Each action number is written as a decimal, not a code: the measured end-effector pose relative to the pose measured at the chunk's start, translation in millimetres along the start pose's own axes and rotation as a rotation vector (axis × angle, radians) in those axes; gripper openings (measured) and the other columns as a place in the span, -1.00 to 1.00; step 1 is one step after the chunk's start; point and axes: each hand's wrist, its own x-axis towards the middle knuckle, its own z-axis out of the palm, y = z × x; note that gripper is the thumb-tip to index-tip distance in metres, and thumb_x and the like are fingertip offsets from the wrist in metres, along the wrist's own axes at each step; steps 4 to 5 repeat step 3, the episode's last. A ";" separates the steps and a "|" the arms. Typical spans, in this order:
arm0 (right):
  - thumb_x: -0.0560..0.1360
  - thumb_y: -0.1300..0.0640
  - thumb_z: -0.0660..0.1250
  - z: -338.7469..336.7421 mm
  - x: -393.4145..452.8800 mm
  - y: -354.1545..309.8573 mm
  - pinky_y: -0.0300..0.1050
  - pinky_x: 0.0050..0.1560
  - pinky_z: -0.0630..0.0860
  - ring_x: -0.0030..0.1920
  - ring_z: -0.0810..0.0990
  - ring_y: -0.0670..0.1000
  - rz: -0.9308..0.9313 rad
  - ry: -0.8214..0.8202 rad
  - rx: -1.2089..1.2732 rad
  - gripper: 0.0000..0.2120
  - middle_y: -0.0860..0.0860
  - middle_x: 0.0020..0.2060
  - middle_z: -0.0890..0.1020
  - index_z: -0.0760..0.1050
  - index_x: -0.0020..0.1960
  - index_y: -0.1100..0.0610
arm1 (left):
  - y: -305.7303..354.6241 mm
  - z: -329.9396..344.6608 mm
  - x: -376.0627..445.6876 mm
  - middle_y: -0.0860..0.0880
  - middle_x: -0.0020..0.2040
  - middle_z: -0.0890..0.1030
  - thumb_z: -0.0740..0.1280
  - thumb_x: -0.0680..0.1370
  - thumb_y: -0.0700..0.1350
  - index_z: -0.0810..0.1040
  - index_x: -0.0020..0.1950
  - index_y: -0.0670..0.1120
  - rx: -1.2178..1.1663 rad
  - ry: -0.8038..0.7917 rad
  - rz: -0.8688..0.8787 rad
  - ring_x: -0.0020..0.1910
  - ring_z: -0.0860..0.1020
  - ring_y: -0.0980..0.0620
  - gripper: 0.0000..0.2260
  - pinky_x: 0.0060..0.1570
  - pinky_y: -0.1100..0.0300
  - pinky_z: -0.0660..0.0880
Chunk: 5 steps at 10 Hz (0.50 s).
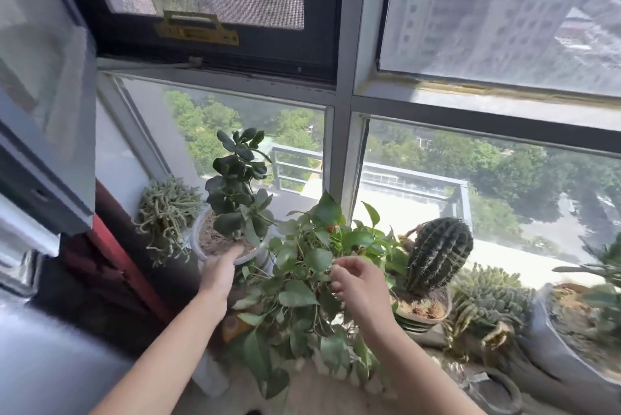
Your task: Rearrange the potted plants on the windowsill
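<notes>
— Pots first: what stands on the windowsill, and what is in each?

— At the far left, a trailing grey-green succulent; its container is hidden. Just beside it, a white pot filled with brown soil holds a jade plant. In the middle sprawls a leafy vine plant with small red-orange spots near its top; its pot is buried under the leaves. To the right, a dark ribbed pot with reddish-brown soil carries a barrel cactus, leaning a little. Past that, a low spiky succulent, then a grey pot with soil, its plant blurred at the frame's edge.

— And the hands?

— The left hand rests on the white pot's near rim, fingers reaching onto the soil; whether its grip is closed on the rim I cannot tell. The right hand is in the vine plant's foliage, fingers curled and pinching at a leaf or stem.
</notes>
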 end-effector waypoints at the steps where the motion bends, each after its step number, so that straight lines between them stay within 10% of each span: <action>1: 0.56 0.19 0.33 -15.3 1.3 -5.6 -0.09 -0.11 0.56 -0.19 0.60 -0.01 0.025 -0.104 -0.048 -0.92 0.09 -0.08 0.69 0.58 0.03 0.10 | 12.2 5.0 -22.6 -0.14 0.28 0.62 0.44 0.48 0.03 0.66 0.19 -0.07 0.209 -0.041 0.103 0.26 0.52 -0.15 -0.68 0.36 -0.14 0.41; 2: 0.55 0.17 0.35 -32.5 4.1 -16.3 -0.12 -0.09 0.59 -0.12 0.68 0.02 0.006 -0.156 -0.141 -0.86 0.08 -0.06 0.71 0.59 0.09 0.14 | 32.4 10.1 -52.4 -0.03 0.04 0.70 0.43 0.51 0.01 0.65 -0.13 0.09 0.348 -0.191 0.195 0.10 0.63 -0.08 -0.96 0.14 0.01 0.51; 5: 0.50 0.18 0.39 -52.7 3.8 -30.7 -0.25 -0.23 0.53 -0.13 0.72 0.01 -0.032 -0.205 -0.205 -0.88 0.06 -0.13 0.76 0.64 0.01 0.14 | 51.1 12.5 -76.7 0.03 -0.04 0.73 0.41 0.52 0.07 0.64 -0.16 0.08 0.484 -0.263 0.280 -0.09 0.69 0.07 -0.89 0.00 0.11 0.55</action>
